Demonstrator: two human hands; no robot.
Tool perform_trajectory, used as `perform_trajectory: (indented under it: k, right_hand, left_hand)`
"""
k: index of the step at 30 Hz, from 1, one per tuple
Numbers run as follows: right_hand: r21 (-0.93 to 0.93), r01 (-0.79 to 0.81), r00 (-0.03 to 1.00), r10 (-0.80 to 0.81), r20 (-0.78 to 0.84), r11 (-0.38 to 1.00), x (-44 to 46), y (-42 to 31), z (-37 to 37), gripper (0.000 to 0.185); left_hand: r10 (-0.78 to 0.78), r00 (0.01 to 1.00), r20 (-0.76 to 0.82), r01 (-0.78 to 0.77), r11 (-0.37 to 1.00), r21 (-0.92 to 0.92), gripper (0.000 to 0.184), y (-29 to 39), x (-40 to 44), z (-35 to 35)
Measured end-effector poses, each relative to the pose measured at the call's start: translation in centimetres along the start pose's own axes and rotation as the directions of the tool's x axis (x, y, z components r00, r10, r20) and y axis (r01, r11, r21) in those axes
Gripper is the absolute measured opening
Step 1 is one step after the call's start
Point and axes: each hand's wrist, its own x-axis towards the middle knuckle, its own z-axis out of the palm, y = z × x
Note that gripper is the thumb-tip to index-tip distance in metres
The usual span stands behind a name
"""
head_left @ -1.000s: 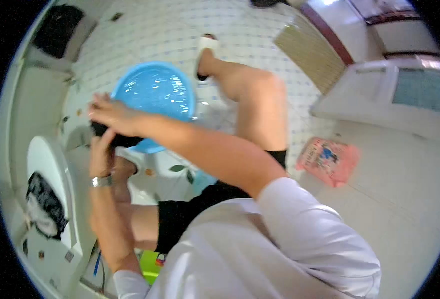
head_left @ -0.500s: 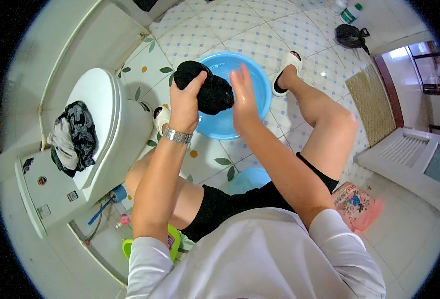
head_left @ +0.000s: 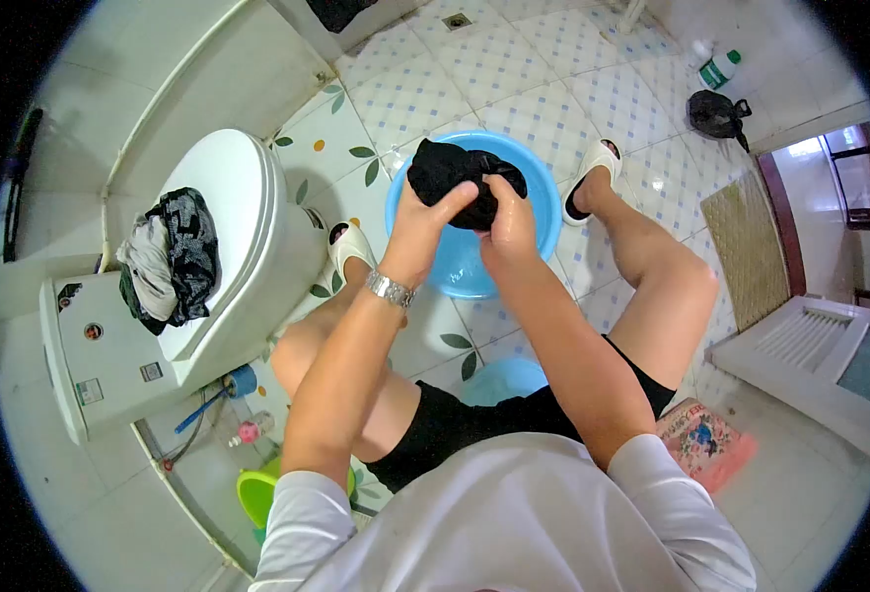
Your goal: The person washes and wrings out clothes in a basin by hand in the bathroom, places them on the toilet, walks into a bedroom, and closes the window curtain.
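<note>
A bunched black cloth (head_left: 445,176), perhaps a garment, is held above a blue basin (head_left: 470,281) on the tiled floor. My left hand (head_left: 423,222), with a metal watch on the wrist, grips its left side, thumb on top. On the right side my right hand (head_left: 510,225) has closed on the same cloth, its thumb pressed near the middle. The fingers of both hands are mostly hidden beneath the cloth. Water shows in the basin below.
A closed white toilet (head_left: 223,163) stands at left with a pile of grey and black clothes (head_left: 174,259) on its lid. A black plastic bag (head_left: 716,113) and a white-and-green bottle (head_left: 719,70) sit at upper right. Behind the basin, between my legs, is a blue stool or tub (head_left: 504,380).
My right hand was apart from the cloth with its fingers stretched out, and now grips it. The view has shifted, so the basin and toilet appear further right.
</note>
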Motion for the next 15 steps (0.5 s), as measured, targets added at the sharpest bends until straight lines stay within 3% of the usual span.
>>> perform_trajectory:
  k: [1,2,4,5,7,8,10,11,13,14,15]
  right_hand:
    - [0.004,0.004,1.0,-0.004,0.006,1.0,0.0,-0.5,0.0,0.024]
    - [-0.021,0.017,0.999,-0.016,0.051,1.0,-0.3,-0.9,0.2,0.024]
    - [-0.035,0.013,0.994,-0.009,0.105,0.999,-1.1,-1.5,0.7,0.023]
    - [-0.03,0.014,0.994,-0.011,0.108,0.999,-1.4,-1.6,1.0,0.023]
    - [-0.023,0.019,0.988,-0.015,0.151,1.0,-1.7,-1.7,1.2,0.024]
    - [-0.02,0.017,0.988,-0.013,0.153,1.0,-1.6,-1.5,1.3,0.024]
    - [-0.102,0.076,0.991,-0.064,0.122,0.992,-1.4,-1.0,1.2,0.024]
    - [-0.102,0.073,0.991,-0.061,0.121,0.992,-1.8,-1.1,1.7,0.024]
    - [-0.108,0.157,0.988,-0.155,0.026,0.982,-2.9,-1.4,3.0,0.023]
    - [-0.114,0.148,0.989,-0.146,0.029,0.982,-2.2,-0.6,2.4,0.023]
    - [-0.379,0.426,0.904,-0.408,0.132,0.822,-1.1,0.5,1.6,0.023]
  left_hand:
    - [0.007,1.0,0.002,-0.007,1.0,0.004,0.07,0.0,0.0,0.3]
    - [0.172,0.98,-0.097,-0.167,0.984,0.057,0.083,0.3,-0.3,0.9]
    - [0.393,0.914,-0.096,-0.369,0.907,0.204,0.116,1.0,-0.2,0.7]
    - [0.397,0.913,-0.093,-0.372,0.905,0.208,0.116,1.1,0.0,0.5]
    - [0.382,0.924,-0.029,-0.379,0.922,0.077,0.09,1.2,0.2,0.2]
    - [0.383,0.923,-0.03,-0.379,0.922,0.08,0.09,1.3,0.3,0.1]
    - [0.113,0.989,-0.098,-0.121,0.99,-0.078,0.049,1.2,0.5,0.2]
    - [0.112,0.989,-0.101,-0.12,0.99,-0.076,0.049,1.1,0.7,0.3]
    - [0.042,0.981,-0.187,-0.105,0.934,-0.342,0.019,0.7,1.1,0.8]
    - [0.015,0.978,-0.209,-0.099,0.911,-0.4,0.019,0.0,1.4,0.7]
    - [0.012,0.975,-0.22,-0.102,0.911,-0.4,0.019,-0.5,1.8,0.5]
